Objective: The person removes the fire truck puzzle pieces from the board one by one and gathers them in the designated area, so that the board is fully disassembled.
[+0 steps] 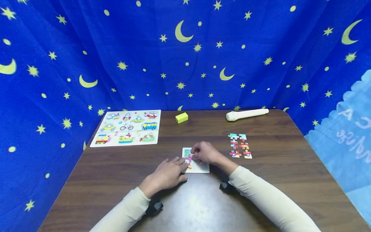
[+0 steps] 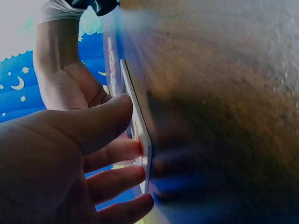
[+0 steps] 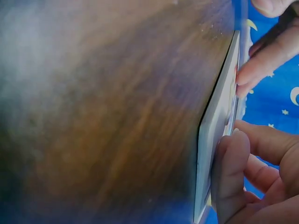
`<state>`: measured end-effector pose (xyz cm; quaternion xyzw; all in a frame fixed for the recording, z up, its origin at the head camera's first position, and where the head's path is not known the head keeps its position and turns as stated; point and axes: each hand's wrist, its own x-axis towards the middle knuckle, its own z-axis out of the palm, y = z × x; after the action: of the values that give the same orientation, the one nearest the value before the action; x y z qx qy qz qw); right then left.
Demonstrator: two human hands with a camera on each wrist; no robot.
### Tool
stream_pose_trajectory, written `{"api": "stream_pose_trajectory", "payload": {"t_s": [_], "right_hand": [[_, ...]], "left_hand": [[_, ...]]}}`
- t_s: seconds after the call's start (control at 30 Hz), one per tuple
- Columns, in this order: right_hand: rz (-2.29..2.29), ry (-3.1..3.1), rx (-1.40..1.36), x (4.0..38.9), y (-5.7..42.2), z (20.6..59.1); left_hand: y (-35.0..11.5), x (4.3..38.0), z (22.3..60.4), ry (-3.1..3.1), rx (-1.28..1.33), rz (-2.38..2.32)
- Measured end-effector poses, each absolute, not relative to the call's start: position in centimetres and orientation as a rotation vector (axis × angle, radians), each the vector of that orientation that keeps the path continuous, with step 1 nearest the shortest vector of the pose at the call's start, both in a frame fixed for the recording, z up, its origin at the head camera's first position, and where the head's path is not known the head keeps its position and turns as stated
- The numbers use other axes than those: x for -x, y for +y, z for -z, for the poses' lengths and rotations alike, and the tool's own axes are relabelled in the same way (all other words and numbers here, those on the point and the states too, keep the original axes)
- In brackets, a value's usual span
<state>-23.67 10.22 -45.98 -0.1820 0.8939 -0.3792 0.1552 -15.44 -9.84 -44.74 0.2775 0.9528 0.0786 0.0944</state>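
Note:
A small white puzzle tray (image 1: 202, 168) lies flat on the table in the head view, with colourful puzzle pieces (image 1: 187, 153) along its left part. My left hand (image 1: 168, 173) rests at the tray's left side, fingers extended, fingertips touching its edge and the pieces. Over the tray's upper middle, my right hand (image 1: 206, 152) has thumb and index finger brought together at a puzzle piece, mostly hidden by the fingers. In the right wrist view, that thumb and finger meet low against the tray (image 3: 205, 144). The left wrist view shows the left fingers along the tray's edge (image 2: 145, 149).
Several loose puzzle pieces (image 1: 247, 155) lie in two columns right of the tray. A large vehicle picture board (image 1: 136, 129) is at the back left. A yellow block (image 1: 181, 118) and a white stick-like object (image 1: 247, 114) lie near the back edge, before a blue curtain (image 1: 150, 58).

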Motion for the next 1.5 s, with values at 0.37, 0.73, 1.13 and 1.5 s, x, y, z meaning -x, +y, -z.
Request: {"api": "stream_pose_trajectory", "payload": {"t_s": [0.37,0.73,1.13,1.5], "right_hand": [[1.004,2.637,0.612,23.5,10.2,46.2],[1.008,2.645,0.654,23.2,9.4,46.6],[1.022,2.62,0.53,23.3,9.2,45.9],[1.058,2.615,0.473,23.4,9.0,45.9]], "left_hand": [[-9.1,15.4,44.2,2.791,-0.794,-0.202],[-9.4,15.0,44.4,2.831,-0.815,-0.151],[-9.0,15.1,44.5,2.854,-0.813,-0.128],[-9.1,15.1,44.3,2.85,-0.826,-0.154]]}}
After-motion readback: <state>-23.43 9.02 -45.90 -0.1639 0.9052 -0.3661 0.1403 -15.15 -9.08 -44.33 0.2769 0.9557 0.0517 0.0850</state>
